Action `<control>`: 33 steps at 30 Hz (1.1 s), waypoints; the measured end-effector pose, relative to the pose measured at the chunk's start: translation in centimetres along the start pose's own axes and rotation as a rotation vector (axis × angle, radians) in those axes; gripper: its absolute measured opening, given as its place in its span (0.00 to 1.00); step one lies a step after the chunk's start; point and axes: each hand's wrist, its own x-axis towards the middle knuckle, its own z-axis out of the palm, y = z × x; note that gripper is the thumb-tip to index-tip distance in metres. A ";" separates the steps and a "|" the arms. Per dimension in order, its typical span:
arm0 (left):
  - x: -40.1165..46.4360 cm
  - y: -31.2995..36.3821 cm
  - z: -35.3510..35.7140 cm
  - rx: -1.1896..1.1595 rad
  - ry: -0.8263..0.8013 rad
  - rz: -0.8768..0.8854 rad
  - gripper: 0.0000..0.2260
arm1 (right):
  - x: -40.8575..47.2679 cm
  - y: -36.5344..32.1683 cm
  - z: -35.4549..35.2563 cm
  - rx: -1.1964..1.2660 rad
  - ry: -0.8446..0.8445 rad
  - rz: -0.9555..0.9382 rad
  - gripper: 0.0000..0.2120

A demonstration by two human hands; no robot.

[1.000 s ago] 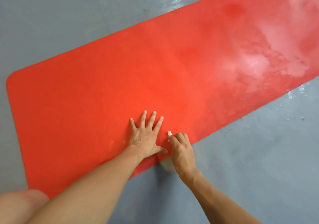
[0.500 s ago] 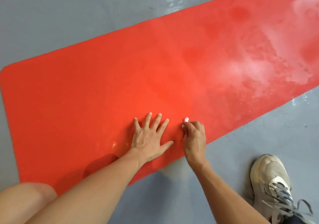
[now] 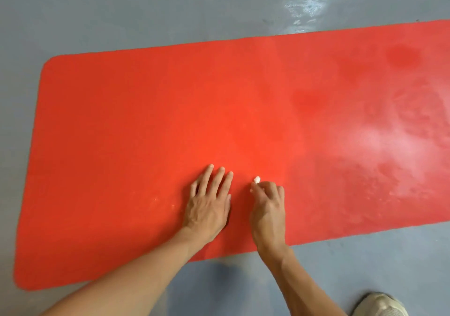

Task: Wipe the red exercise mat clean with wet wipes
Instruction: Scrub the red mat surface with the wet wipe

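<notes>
On the grey floor (image 3: 146, 11) lies the red exercise mat (image 3: 146, 121), flat and spread wide, its rounded left end in full view and its right part running out of the picture. We see that the mat's right portion carries a pale, glossy, patchy sheen, while the left portion looks an even matte red. Near the mat's front edge, roughly at mid-picture, we find our right hand (image 3: 269, 208) with its fingers curled, pinching a small white wad, the wet wipe (image 3: 257, 179), whose tip peeks out beyond the fingertips and sits on or just at the mat's surface; we cannot tell how hard it presses. Just beside it, to the left and not touching it, our left hand (image 3: 209, 203) rests palm down on the mat, fingers straight and close together, holding nothing. Both bare forearms reach in from the lower edge across the floor and over the mat's near border. At the bottom right corner a light-coloured shoe (image 3: 379, 303) stands on the floor, well apart from the mat. A bright glare marks the floor beyond the mat's far edge.
</notes>
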 end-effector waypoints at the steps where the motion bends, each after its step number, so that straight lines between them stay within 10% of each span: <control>1: -0.2 0.1 0.1 -0.001 0.004 -0.007 0.24 | -1.1 -0.4 0.2 0.004 -0.078 -0.127 0.18; 5: 0.0 0.2 0.0 -0.005 -0.004 -0.014 0.24 | 2.4 3.1 -0.9 0.021 -0.163 -0.342 0.15; 10: 1.2 0.0 0.0 -0.023 0.051 -0.018 0.20 | 7.2 3.3 0.0 0.083 0.132 0.065 0.10; 19: 1.3 -1.2 -0.1 -0.034 0.132 0.011 0.16 | 4.5 2.6 0.2 0.105 -0.241 -0.581 0.07; 26: 2.6 -0.9 -1.3 -0.023 0.112 0.004 0.17 | 8.8 3.9 -0.2 0.059 0.112 -0.036 0.11; 33: 2.9 -1.1 -0.5 -0.070 0.095 -0.078 0.21 | 4.4 2.2 0.6 0.132 -0.203 -0.611 0.08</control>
